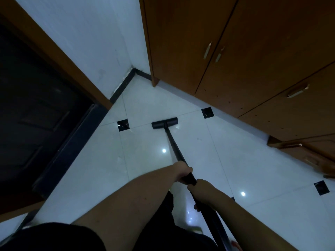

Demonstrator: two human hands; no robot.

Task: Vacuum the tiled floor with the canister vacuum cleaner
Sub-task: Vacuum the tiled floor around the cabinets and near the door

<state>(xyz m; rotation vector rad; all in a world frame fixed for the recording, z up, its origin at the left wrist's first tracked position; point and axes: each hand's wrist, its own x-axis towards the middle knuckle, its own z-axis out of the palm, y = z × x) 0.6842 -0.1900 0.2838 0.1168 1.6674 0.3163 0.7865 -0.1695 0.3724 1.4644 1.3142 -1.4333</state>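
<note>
1. Gripping the black wand (175, 148) with both hands, a person stands over the white tiled floor (244, 160).
2. The left hand (182, 171) sits higher up the wand toward the head, its fingers clenched round the tube.
3. The right hand (202, 187) holds the wand just behind the left, fingers wrapped round it, where the tube passes into the hose (215, 225).
4. The hose runs down toward the bottom edge, past the person's dark clothing (54, 238).
5. The floor head (164, 122) lies flat on the floor, well ahead of the hands, between two small black inset tiles (123, 125).
6. It is near the room corner, where a black skirting (123, 84) meets the white wall (87, 42).
7. Brown wooden cabinets (253, 51) with metal handles (207, 49) line the right side, just beyond the head.
8. A dark door (36, 105) in a brown frame fills the left side.
9. Two bright light spots (164, 150) reflect off the glossy tiles.
10. The canister itself is out of view.
</note>
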